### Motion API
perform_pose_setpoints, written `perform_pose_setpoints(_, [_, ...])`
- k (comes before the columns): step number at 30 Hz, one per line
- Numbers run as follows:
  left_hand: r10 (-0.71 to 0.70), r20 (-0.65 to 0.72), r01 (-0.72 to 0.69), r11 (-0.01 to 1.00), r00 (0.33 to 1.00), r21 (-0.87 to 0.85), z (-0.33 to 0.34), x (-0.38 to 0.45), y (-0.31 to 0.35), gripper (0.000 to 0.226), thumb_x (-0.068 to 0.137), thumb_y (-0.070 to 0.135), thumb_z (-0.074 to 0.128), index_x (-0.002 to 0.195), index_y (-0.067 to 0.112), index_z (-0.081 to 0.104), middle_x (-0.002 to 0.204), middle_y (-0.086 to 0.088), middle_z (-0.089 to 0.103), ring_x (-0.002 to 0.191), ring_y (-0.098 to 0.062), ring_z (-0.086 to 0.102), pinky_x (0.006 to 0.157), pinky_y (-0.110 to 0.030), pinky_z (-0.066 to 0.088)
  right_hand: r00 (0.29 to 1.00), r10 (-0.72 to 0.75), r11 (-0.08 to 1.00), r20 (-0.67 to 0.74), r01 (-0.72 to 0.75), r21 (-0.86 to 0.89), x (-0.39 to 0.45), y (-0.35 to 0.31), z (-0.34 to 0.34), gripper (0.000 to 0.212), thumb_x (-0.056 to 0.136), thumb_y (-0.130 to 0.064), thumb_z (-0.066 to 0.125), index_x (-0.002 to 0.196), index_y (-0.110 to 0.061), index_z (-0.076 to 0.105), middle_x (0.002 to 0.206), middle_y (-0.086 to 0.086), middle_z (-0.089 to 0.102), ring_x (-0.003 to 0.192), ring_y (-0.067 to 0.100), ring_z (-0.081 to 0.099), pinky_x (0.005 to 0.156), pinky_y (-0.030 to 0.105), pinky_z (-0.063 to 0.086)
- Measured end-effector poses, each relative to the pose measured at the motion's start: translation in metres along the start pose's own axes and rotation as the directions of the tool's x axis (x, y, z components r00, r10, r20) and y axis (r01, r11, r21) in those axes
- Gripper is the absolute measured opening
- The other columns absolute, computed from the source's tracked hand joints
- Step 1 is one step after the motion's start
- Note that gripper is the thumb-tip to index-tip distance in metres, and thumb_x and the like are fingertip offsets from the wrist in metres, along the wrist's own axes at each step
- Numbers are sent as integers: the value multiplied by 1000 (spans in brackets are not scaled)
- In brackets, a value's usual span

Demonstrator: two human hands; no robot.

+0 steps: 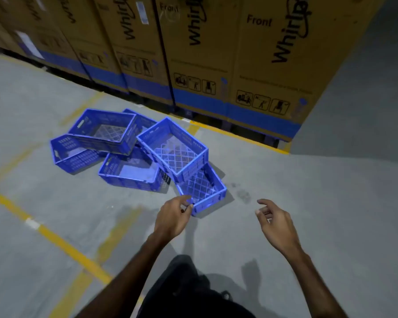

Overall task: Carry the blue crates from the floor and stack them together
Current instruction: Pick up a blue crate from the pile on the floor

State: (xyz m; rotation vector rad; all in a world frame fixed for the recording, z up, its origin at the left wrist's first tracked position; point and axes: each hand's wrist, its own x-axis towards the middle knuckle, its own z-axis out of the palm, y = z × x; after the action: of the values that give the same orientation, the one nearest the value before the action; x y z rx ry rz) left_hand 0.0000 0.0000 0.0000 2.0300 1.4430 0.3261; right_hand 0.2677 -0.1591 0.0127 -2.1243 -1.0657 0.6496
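cardboard boxes (251, 65): "Whirl…" brand, partly cut off | "Front" on 2 boxes | small print unreadable

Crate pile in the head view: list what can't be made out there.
- Rearmost blue crate: mostly hidden behind the tilted crate in front; only a corner shows.
- Nearest crate: its far half is covered by the crate leaning on it; its near corner sits behind the left hand, so contact by the fingers is unclear.
- Print on the crate walls: too small and blurred to read.
- Cardboard boxes: tops cut off by the upper edge.
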Motion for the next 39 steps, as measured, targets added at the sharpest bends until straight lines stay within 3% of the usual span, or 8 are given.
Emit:
perform_pose_setpoints(7, [-33, -8, 33, 999, 999, 11, 8, 17, 23, 28, 94, 42, 62, 118, 31, 71, 96, 21, 70, 72, 6, 59, 75, -27, 50, 995, -39, 999, 93, 42, -23, 56, -4, -13, 21, 94, -28, 65, 114, -29, 69, 86, -16, 70, 83, 4, 68, 81, 37, 57])
perform_pose_setpoints(12, [-81, -38, 79, 995, 996, -64, 21, 67, 41, 28, 93, 41, 62, 115, 29, 74, 98, 12, 73, 85, -7, 67, 81, -30, 53, 983, -62, 995, 174, 75, -65, 113, -6, -12, 18, 94, -31, 65, 111, -31, 69, 84, -16, 69, 79, 4, 67, 78, 35, 56])
perform_pose_setpoints(18, [-127, -14, 122, 973, 992, -195, 41, 141, 58, 28, 94, 37, 65, 119, 26, 73, 104, 12, 75, 91, -9, 69, 87, -34, 56, 965, -57, 988, 256, 92, -127, 189, -13, -28, 17, 95, -33, 63, 111, -35, 67, 83, -16, 68, 77, 3, 66, 75, 36, 57])
perform_pose_setpoints(26, [-168, 15, 168, 967, 986, -192, 44, 234, 84, 31, 94, 38, 62, 121, 27, 73, 111, 7, 76, 105, -13, 70, 91, -37, 56, 971, -51, 992, 235, 77, -100, 288, -15, -61, 17, 98, -34, 62, 114, -32, 68, 87, -13, 70, 82, 2, 69, 73, 33, 58])
perform_pose_setpoints(32, [-171, -61, 156, 967, 983, -200, 33, 294, 117, 24, 98, 29, 63, 118, 21, 74, 109, 8, 75, 99, -10, 69, 82, -25, 49, 955, -80, 994, 285, 97, -47, 370, -21, -67, 16, 98, -35, 61, 113, -35, 66, 90, -9, 70, 84, 5, 71, 74, 37, 59])
perform_pose_setpoints(39, [-209, -178, 184, 971, 961, -150, 49, 366, 148, 27, 97, 37, 62, 117, 23, 74, 95, 12, 74, 84, -5, 68, 81, -35, 57, 879, -219, 970, 423, 242, -2, 490, -22, -70, 20, 99, -38, 59, 118, -35, 66, 94, -12, 69, 88, 5, 70, 76, 40, 59])
